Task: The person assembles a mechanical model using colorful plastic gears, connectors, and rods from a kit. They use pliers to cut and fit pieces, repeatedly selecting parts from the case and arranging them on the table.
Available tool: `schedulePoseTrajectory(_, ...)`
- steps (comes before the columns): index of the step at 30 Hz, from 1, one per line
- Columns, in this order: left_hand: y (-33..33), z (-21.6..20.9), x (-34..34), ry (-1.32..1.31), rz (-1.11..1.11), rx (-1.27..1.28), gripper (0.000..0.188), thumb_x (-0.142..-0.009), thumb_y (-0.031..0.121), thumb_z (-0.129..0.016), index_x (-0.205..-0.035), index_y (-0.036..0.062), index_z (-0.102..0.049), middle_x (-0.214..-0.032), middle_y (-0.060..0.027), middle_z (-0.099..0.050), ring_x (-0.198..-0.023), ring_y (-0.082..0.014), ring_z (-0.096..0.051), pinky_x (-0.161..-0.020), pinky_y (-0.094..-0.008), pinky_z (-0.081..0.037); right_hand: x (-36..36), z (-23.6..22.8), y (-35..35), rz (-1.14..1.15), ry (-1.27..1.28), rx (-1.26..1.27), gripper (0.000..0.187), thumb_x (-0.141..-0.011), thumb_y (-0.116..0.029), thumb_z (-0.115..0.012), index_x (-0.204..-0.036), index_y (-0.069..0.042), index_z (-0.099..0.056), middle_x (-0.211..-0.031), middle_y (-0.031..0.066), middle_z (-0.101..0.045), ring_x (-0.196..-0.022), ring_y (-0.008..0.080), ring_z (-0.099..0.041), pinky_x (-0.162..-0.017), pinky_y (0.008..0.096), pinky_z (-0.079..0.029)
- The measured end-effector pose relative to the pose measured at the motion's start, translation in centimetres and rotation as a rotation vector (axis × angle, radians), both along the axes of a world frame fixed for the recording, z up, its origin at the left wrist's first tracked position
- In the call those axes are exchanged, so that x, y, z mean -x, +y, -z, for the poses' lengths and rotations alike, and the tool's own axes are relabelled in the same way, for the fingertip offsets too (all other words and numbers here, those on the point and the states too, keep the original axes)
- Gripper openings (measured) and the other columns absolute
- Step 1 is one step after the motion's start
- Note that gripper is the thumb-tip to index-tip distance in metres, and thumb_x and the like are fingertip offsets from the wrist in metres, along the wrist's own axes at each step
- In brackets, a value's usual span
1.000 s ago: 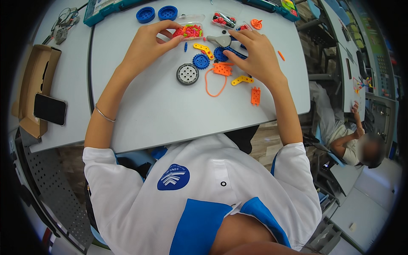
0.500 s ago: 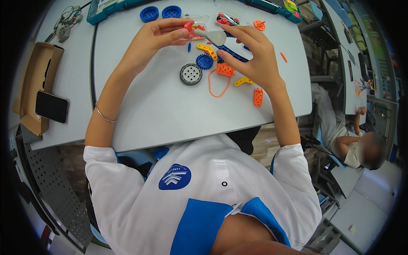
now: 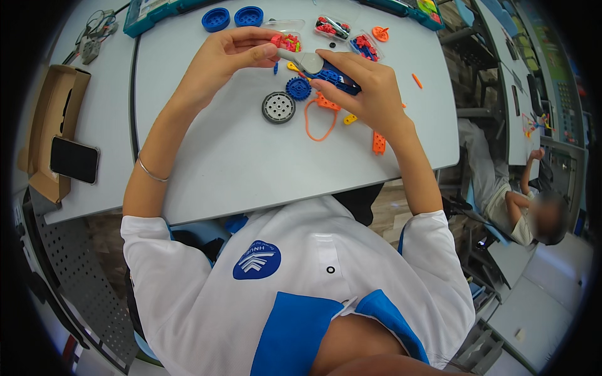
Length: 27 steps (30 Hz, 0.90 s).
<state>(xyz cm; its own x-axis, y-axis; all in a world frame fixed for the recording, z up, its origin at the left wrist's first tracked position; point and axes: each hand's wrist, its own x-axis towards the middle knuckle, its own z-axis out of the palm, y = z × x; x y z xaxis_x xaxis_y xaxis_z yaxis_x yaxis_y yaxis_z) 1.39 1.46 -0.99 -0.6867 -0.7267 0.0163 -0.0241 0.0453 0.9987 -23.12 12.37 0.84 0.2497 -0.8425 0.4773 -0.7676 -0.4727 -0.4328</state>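
Observation:
My left hand (image 3: 219, 66) is closed at the far side of the table, fingertips pinching a small red piece (image 3: 276, 41) at the end of a grey spoon-shaped part (image 3: 307, 61). Facing it, my right hand (image 3: 373, 88) closes around a blue perforated beam (image 3: 338, 76), its fingertips close to the grey part's round end. The right fingers partly hide the beam. Beneath and in front of the hands lie a blue gear (image 3: 298, 88), a grey-and-black wheel (image 3: 278, 108), an orange perforated block (image 3: 326, 102) with an orange band (image 3: 320, 130), and yellow pieces (image 3: 350, 119).
Clear boxes of small connectors (image 3: 332, 27) stand beyond my hands, beside two blue wheel rims (image 3: 248, 16). An orange block (image 3: 379, 143) and an orange peg (image 3: 417, 81) lie to the right. Left are a phone (image 3: 75, 160) and a cardboard box (image 3: 72, 84). Another person (image 3: 514, 203) sits at right.
The grey part has shifted slightly left and down. My right hand has moved left and closed in, and the blue beam now sits between its thumb and fingers. A clear connector box is uncovered.

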Motion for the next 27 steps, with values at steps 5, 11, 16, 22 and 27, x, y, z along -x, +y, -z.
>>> schedulePoseTrajectory(5, -0.1, 0.4, 0.4, 0.03, -0.095, 0.09, 0.043, -0.094, 0.029, -0.069, -0.125, -0.0019, -0.064, -0.117, -0.014, -0.069, -0.108, -0.0207, -0.068, -0.098, -0.0346, -0.054, 0.2, 0.2, -0.7, 0.018, -0.173, -0.147, 0.042, -0.082, -0.034, -0.081, -0.11, -0.004, -0.074, -0.087, 0.0095, -0.074, -0.071, 0.0196, -0.07, -0.065, 0.0261, -0.053)
schedulePoseTrajectory(11, -1.9, 0.4, -1.5, 0.077, -0.213, 0.16, 0.041, -0.095, 0.026, -0.068, -0.126, -0.0004, -0.064, -0.118, -0.0136, -0.069, -0.11, -0.0198, -0.067, -0.099, -0.0341, -0.055, 1.9, -0.1, -1.1, 0.019, -0.495, -0.539, 0.039, -0.087, -0.027, -0.078, -0.114, 0.0, -0.073, -0.085, 0.0069, -0.073, -0.068, 0.0108, -0.066, -0.063, 0.0216, -0.051)
schedulePoseTrajectory(16, -1.9, -2.0, -0.7, 0.196, -0.46, 0.039, 0.024, -0.086, 0.011, -0.069, -0.109, 0.0066, -0.073, -0.1, -0.012, -0.071, -0.087, -0.026, -0.07, -0.075, -0.0422, -0.058, 4.0, 1.0, -1.3, 0.13, -0.27, -0.279, 0.041, -0.085, -0.034, -0.078, -0.111, -0.002, -0.074, -0.084, 0.0079, -0.073, -0.071, 0.0118, -0.067, -0.061, 0.0221, -0.049)
schedulePoseTrajectory(22, -1.5, 0.1, -1.0, -0.087, -0.224, 0.29, 0.038, -0.096, 0.026, -0.067, -0.124, 0.0001, -0.065, -0.116, -0.0125, -0.069, -0.11, -0.0195, -0.068, -0.093, -0.0328, -0.057, 2.2, 0.9, -2.2, 0.18, 0.152, -0.144, 0.046, -0.081, -0.038, -0.078, -0.114, -0.006, -0.072, -0.1, 0.01, -0.071, -0.088, 0.0221, -0.066, -0.076, 0.033, -0.052)
schedulePoseTrajectory(27, 0.1, 0.4, -0.2, -0.233, -0.147, 0.403, 0.033, -0.096, 0.024, -0.067, -0.122, 0.0048, -0.066, -0.117, -0.0098, -0.069, -0.113, -0.0183, -0.065, -0.092, -0.0317, -0.055, 3.1, 2.1, -2.3, 0.173, 0.247, 0.025, 0.044, -0.081, -0.037, -0.077, -0.114, -0.008, -0.071, -0.104, 0.0092, -0.07, -0.096, 0.0252, -0.064, -0.086, 0.0388, -0.048)
